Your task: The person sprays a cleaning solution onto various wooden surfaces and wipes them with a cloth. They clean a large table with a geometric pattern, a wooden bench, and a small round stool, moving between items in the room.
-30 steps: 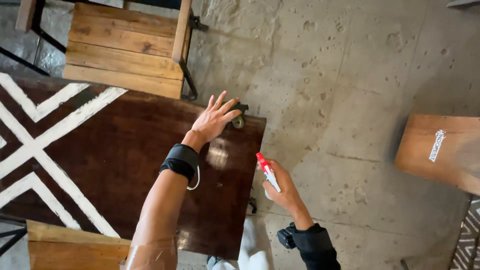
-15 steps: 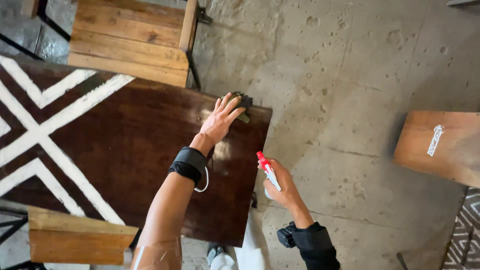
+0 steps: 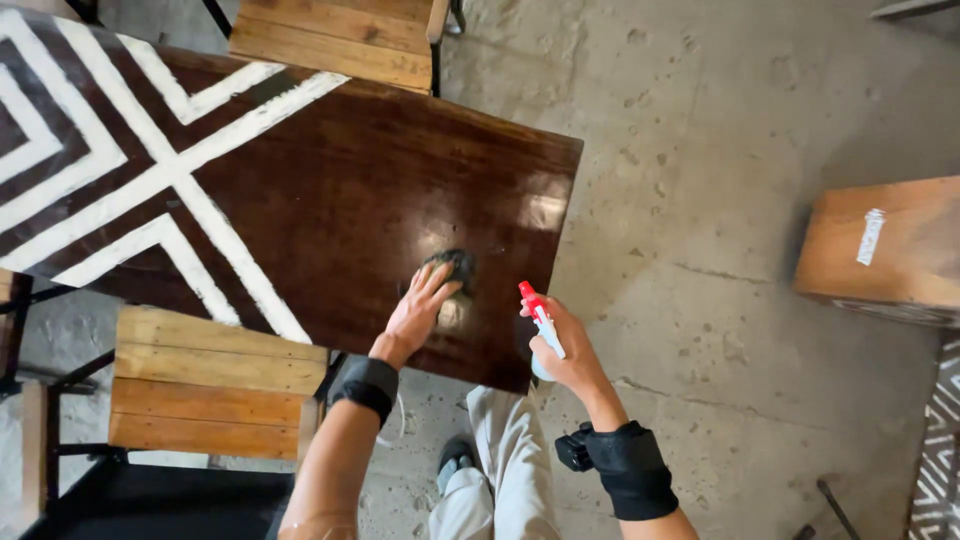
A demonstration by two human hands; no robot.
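Pressing under the left hand [image 3: 420,312], a dark cloth [image 3: 455,266].

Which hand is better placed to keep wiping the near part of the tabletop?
Left. The left hand lies flat on the dark cloth on the table, near its front edge. The right hand holds a spray bottle beside the table's corner.
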